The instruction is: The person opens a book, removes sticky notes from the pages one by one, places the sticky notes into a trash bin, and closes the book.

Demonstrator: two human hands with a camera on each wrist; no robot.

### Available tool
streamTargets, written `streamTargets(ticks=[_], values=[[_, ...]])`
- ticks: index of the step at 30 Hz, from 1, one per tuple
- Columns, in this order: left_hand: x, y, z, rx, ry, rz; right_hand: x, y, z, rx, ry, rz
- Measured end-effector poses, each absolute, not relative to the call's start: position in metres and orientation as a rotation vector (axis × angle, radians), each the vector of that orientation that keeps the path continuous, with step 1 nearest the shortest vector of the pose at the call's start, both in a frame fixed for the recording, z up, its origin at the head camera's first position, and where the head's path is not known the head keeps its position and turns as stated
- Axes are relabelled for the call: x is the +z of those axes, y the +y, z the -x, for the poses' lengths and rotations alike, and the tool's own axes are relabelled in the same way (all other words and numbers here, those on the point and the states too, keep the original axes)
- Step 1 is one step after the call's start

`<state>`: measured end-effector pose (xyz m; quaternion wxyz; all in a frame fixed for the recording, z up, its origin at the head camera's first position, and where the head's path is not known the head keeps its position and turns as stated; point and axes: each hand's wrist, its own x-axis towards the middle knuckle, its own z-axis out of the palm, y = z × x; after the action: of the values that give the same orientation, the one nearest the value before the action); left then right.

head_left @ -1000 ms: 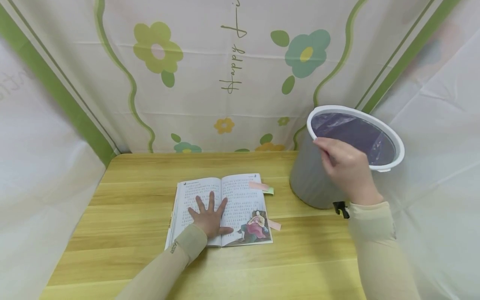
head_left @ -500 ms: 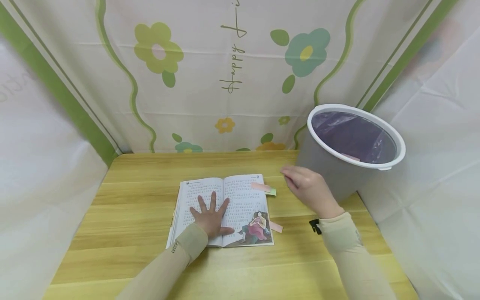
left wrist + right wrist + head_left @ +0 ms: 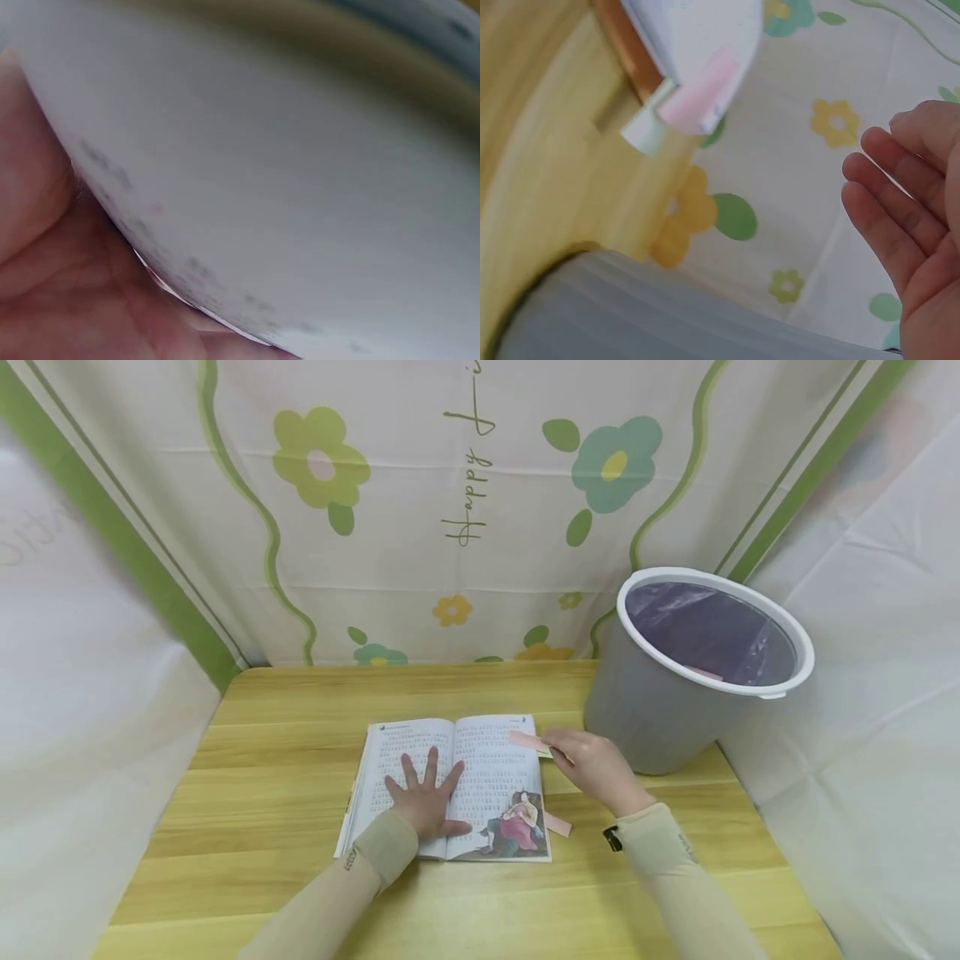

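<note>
An open book [image 3: 501, 772] with printed pages and an illustration lies on the wooden table. My left hand [image 3: 426, 806] is spread flat on the left page and across the gutter; the left wrist view shows its palm edge [image 3: 82, 277] against the curved page. Two pink paper tabs stick out at the book's right edge: an upper tab [image 3: 523, 740] and a lower tab [image 3: 558, 825]. A green tab [image 3: 649, 124] lies beside the upper pink one. My right hand [image 3: 596, 768] has its fingertips right at the upper tab's outer end; in the right wrist view its fingers look relaxed, holding nothing.
A grey trash bin [image 3: 637, 710] with a white rim and dark liner stands at the table's back right, close behind my right hand. A pink paper strip [image 3: 703, 673] shows inside it. Flower-printed curtains [image 3: 465, 568] surround the table [image 3: 262, 760].
My right hand has come from the trash bin's rim down and left to the book's upper tab. A pink strip has come into view inside the bin. The left hand stays on the page.
</note>
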<state>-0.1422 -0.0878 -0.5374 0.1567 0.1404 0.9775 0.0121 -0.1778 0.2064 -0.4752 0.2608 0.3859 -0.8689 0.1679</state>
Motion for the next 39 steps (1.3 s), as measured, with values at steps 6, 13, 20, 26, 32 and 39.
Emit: streamTargets(ticks=[6, 13, 20, 26, 32, 39], values=[[-0.538, -0.087, 0.139, 0.014, 2.803, -0.417, -0.494, 0.206, 0.179, 0.467, -2.442, -1.035], [-0.532, -0.084, 0.137, 0.022, 2.807, -0.424, -0.514, 0.207, 0.186, 0.469, -2.574, -0.977], [-0.530, -0.085, 0.136, 0.006, 2.806, -0.425, -0.525, 0.203, 0.198, 0.394, -2.667, -0.949], [-0.531, -0.085, 0.136, 0.007, 2.798, -0.426, -0.534, 0.199, 0.208, 0.292, -2.690, -0.976], [-0.531, -0.087, 0.136, 0.014, 2.797, -0.423, -0.539, 0.198, 0.213, 0.274, -2.726, -0.977], [-0.533, -0.088, 0.137, 0.009, 2.799, -0.424, -0.547, 0.196, 0.217, 0.210, -2.743, -0.980]])
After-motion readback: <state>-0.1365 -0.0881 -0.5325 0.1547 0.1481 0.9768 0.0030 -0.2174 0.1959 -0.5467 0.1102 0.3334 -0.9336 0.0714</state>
